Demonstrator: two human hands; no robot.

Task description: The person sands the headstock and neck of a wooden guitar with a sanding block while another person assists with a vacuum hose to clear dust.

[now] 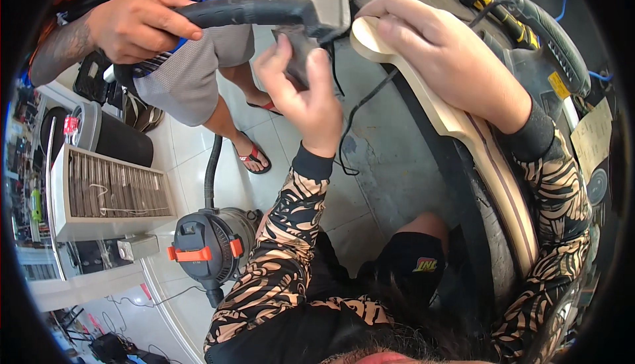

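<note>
Between the thumb and fingers of my left hand [305, 102] is a dark grey piece of sandpaper [299, 63], bent and held upright, apart from the wood. My right hand [446, 59] wraps over the pale wooden guitar neck [428, 92] near its rounded headstock end [368, 41]. Dark stripes run along the neck's length, which lies along the bench edge beside my right forearm. Just left of the headstock is a grey vacuum nozzle [332, 10] on a black hose, gripped by another person's hand [140, 28].
An orange-and-black vacuum cleaner [211, 248] stands on the tiled floor, left of my left arm. A black cable [360, 106] hangs by the bench edge. Yellow-and-black tools [493, 3] lie at the far right. A white rack [63, 192] stands left; the other person stands opposite.
</note>
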